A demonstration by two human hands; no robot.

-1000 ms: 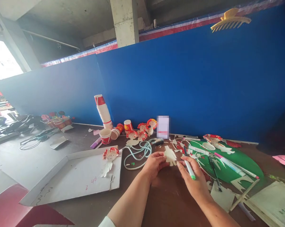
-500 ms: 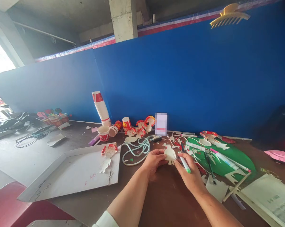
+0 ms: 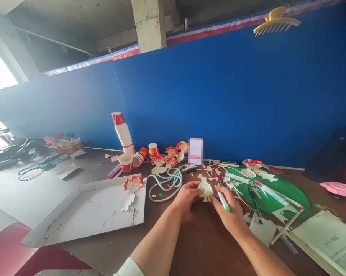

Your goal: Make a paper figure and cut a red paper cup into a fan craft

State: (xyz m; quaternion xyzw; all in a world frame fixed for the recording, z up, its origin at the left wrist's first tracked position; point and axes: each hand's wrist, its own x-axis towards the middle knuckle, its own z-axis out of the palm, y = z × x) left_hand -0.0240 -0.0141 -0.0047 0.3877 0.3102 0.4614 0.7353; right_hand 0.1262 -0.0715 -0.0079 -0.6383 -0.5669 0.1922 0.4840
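Note:
My left hand (image 3: 187, 198) pinches the left edge of a cream paper cutout (image 3: 205, 188) shaped like a small figure, held just above the brown table. A white marker with a green end (image 3: 223, 201) lies between the fingers of my right hand (image 3: 233, 212). The right fingertips also touch the cutout's lower right edge. Left of my hands, a paper lion-like figure with a red-fringed head (image 3: 132, 184) lies on a white cardboard tray (image 3: 98, 222). More red-fringed paper heads (image 3: 171, 151) are grouped behind the coiled cable.
A pale blue cable (image 3: 175, 178) coils beyond my left hand. A tall stack of paper cups (image 3: 122, 132) stands by the blue partition (image 3: 233, 96). Pens, scraps and a black pen (image 3: 254, 203) crowd the green disc (image 3: 296, 191). Printed paper (image 3: 325, 237) lies at right.
The marker and right hand have shifted very slightly left. The cutout has tilted a little between my fingers. Both hands keep their hold.

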